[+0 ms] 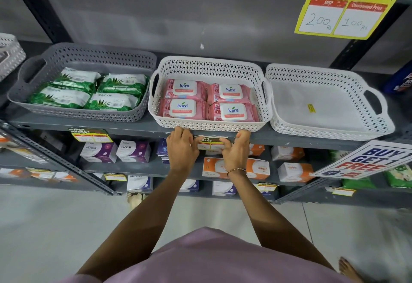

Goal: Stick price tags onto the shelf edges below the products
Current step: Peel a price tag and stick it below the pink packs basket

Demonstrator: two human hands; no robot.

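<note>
Yellow-and-green paper price tag [210,142] lies flat against the grey metal shelf edge [138,129], directly below the white perforated plastic basket [209,71] of pink wipe packs [208,100]. It sits between the two hands: the left hand [181,146] covers its left end with fingers curled onto it, the right hand [236,149] presses its right end, thumb laid across the lower corner. Both hands are half-closed and pushing on the tag, not gripping anything else.

The likeliest fault from here, as I judge it, is a crooked or wrinkled tag: if one hand presses harder or slides, the paper could skew off the line of the edge or trap a crease in the middle. Weak pressure at the ends might leave a corner lifting. The tag already fixed to the left [90,135] under the grey perforated basket [89,59] gives a line to match.
</note>
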